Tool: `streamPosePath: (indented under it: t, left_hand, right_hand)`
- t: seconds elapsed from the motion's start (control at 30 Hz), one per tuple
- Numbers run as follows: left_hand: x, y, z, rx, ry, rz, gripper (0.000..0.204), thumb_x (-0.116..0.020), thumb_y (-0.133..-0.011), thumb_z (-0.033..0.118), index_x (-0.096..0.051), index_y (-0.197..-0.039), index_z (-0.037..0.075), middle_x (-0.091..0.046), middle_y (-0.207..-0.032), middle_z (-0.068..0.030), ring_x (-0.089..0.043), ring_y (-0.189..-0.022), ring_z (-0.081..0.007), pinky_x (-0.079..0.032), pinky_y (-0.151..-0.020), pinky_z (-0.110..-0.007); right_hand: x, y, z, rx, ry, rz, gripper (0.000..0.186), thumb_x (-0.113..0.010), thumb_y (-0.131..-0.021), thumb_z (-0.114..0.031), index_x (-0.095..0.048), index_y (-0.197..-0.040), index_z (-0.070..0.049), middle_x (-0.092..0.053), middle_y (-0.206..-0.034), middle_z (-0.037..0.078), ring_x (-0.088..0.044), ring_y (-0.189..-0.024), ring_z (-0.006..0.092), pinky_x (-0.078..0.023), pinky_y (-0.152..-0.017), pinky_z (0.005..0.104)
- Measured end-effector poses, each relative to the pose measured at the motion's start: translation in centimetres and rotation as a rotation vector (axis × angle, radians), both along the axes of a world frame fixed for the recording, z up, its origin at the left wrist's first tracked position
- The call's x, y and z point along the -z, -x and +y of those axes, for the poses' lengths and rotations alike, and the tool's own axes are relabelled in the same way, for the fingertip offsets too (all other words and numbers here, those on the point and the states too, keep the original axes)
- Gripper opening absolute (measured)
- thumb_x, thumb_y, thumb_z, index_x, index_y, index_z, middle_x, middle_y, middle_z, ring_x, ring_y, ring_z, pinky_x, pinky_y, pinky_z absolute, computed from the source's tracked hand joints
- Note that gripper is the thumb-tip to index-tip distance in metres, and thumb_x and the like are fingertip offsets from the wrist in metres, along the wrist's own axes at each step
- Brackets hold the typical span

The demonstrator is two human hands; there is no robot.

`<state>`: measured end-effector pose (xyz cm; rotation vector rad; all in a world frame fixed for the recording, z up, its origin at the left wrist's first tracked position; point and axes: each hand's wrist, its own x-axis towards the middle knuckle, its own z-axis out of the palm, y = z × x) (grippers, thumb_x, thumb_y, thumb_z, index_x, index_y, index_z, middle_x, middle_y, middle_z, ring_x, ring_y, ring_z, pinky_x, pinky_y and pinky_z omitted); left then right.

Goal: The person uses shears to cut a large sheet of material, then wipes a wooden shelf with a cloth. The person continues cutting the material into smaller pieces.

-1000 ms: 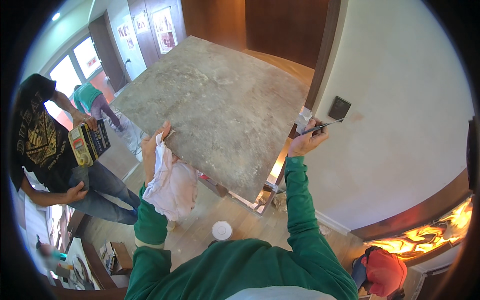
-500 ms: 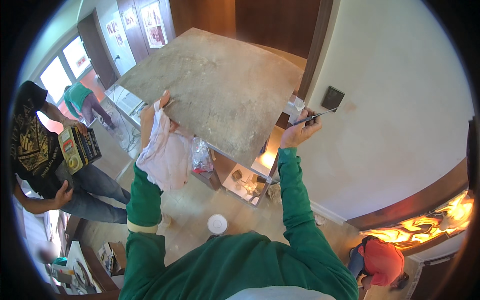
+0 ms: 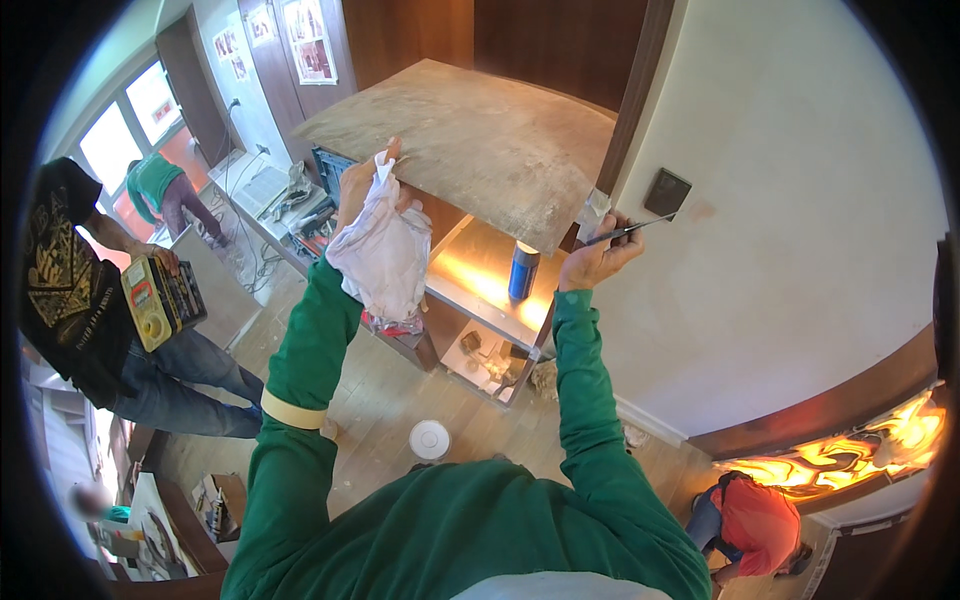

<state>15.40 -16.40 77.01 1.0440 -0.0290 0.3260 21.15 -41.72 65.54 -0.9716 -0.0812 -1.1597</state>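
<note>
A large brownish board (image 3: 470, 140) with a worn, stained face lies over a cabinet (image 3: 480, 305). My left hand (image 3: 358, 190) grips the board's near left edge, thumb on top. A pale pink-white cloth (image 3: 385, 250) hangs from that same hand. At the board's near right corner, my right hand (image 3: 598, 262) is closed around a thin tool (image 3: 630, 231) with a dark handle, its slim end pointing right toward the wall. A scrap of clear plastic (image 3: 593, 212) sits beside those fingers. Below the board, a blue can (image 3: 523, 270) stands upright on the lit shelf.
A person in black (image 3: 75, 290) stands at left holding a yellow-and-black box (image 3: 160, 300). Another person (image 3: 157, 195) bends over farther back; one in red (image 3: 755, 525) crouches lower right. A white lid-like round (image 3: 430, 440) is on the floor. Tools lie on a left-hand counter (image 3: 285, 215).
The board has shifted away from me, uncovering the lit shelf and the blue can. My left hand and the cloth moved forward and right with it; my right hand barely moved.
</note>
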Motion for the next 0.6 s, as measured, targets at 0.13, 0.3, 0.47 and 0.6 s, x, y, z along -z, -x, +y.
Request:
streamPosePath:
  t: [0.13,0.3,0.47,0.6]
  left_hand:
    - [0.6,-1.6,0.1,0.147,0.027,-0.032,0.030,-0.064,-0.095,0.032,-0.051,-0.077,0.011,-0.044,-0.052,0.0006,-0.040,-0.040,-0.0102,-0.031,-0.040,-0.026]
    - [-0.1,-4.0,0.1,0.221,-0.092,-0.145,0.026,-0.063,-0.097,0.031,-0.053,-0.086,0.010,-0.042,-0.055,0.0007,-0.043,-0.046,-0.0110,-0.034,-0.044,-0.027]
    - [-1.6,-6.2,-0.6,0.285,-0.106,-0.129,0.019,-0.060,-0.099,0.027,-0.055,-0.094,0.009,-0.041,-0.057,0.0016,-0.043,-0.050,-0.0106,-0.037,-0.048,-0.027]
    - [-2.3,-6.0,-1.0,0.411,0.140,0.011,0.019,-0.060,-0.099,0.025,-0.054,-0.088,0.011,-0.041,-0.057,0.0023,-0.041,-0.047,-0.0098,-0.035,-0.045,-0.026]
  right_hand:
    - [0.0,0.0,0.1,0.020,0.022,0.030,0.037,-0.057,-0.098,-0.019,-0.040,-0.122,0.002,-0.054,-0.110,0.012,-0.054,-0.103,0.0196,-0.045,-0.093,0.0326]
    - [-0.2,-0.3,0.2,0.032,0.033,0.005,0.036,-0.057,-0.098,-0.019,-0.040,-0.122,0.002,-0.055,-0.111,0.013,-0.054,-0.104,0.0197,-0.045,-0.092,0.0327]
    - [-0.4,-0.5,0.2,0.022,0.028,0.010,0.037,-0.057,-0.098,-0.020,-0.040,-0.122,0.002,-0.055,-0.111,0.013,-0.054,-0.104,0.0194,-0.045,-0.093,0.0326]
    - [-0.3,-0.5,0.1,0.047,0.050,0.032,0.037,-0.057,-0.098,-0.020,-0.040,-0.122,0.002,-0.055,-0.111,0.014,-0.053,-0.103,0.0192,-0.044,-0.093,0.0324]
